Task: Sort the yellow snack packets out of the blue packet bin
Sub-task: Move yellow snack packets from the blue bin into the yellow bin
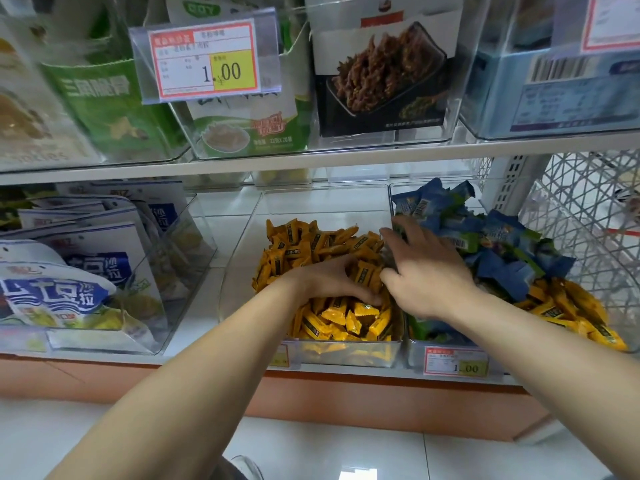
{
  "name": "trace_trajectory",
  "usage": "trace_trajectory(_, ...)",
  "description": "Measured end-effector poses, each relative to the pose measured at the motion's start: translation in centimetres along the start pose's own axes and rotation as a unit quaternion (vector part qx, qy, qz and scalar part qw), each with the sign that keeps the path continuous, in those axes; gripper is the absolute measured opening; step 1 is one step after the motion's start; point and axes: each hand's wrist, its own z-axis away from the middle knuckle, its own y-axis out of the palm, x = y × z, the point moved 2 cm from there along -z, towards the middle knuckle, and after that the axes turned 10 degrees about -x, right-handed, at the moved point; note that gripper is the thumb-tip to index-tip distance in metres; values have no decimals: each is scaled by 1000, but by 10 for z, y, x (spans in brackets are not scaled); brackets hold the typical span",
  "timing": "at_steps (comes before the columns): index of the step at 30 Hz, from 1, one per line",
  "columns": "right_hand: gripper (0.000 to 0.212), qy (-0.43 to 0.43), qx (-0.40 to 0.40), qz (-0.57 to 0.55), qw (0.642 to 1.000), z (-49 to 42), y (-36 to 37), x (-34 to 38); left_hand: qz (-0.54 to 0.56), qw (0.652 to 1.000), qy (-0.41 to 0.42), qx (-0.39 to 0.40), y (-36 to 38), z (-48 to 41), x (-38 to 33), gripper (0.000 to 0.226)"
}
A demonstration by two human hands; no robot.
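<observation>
At lower right of the frame, stray yellow packets (568, 317) lie at the front of the blue bin (414, 355), right of the nearer right hand (427, 271), its fingers spread loose; the left hand (329, 278) curls over the yellow bin (346, 355), grip unclear

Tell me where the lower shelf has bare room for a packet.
Bare: the back of the middle bin behind the yellow packets, and the shelf strip between it and the left bin. Crowded: the right bin, heaped with blue packets, and the divider near the left hand and right hand.
</observation>
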Motion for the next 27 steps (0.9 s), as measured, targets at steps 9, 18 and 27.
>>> trace_trajectory(9,64,-4,-2,4,1000,1,-2,-1,126,989,44,-69,-19,0,8,42)
trace_trajectory(18,69,-10,-8,16,1000,0,-2,-1,259,949,31,-174,-64,10,9,63)
trace_trajectory(27,64,-15,-16,21,1000,1,-1,-2,-225,955,-22,-191,-59,35,23,59)
